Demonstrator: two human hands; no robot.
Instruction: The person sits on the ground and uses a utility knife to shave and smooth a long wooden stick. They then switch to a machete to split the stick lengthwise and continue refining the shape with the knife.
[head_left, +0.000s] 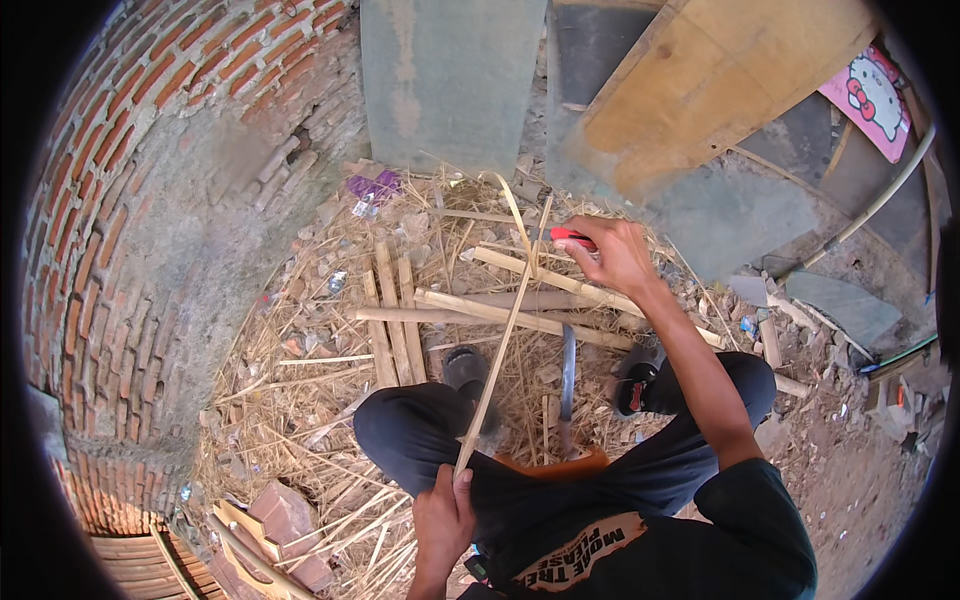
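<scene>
My left hand [443,522] is closed around the lower end of a long, thin bamboo strip [497,370], which slants up and away from my lap. Near the strip's far end, my right hand [615,255] grips a red-and-black utility knife [573,238], its blade against the bamboo. A pale sliver [517,215] splits off there and curls up to the left. Below the strip's far half lie several split bamboo pieces [480,308], some crossing one another. Between my feet is a long, curved metal blade [568,375].
Straw, shavings and rubble cover the ground. A brick wall [105,330] rises on the left. Grey boards [450,90] and a brown wooden panel [720,80] lean at the back, with a pink picture board [872,105] at far right. Thin bamboo strips [375,535] lie at lower left.
</scene>
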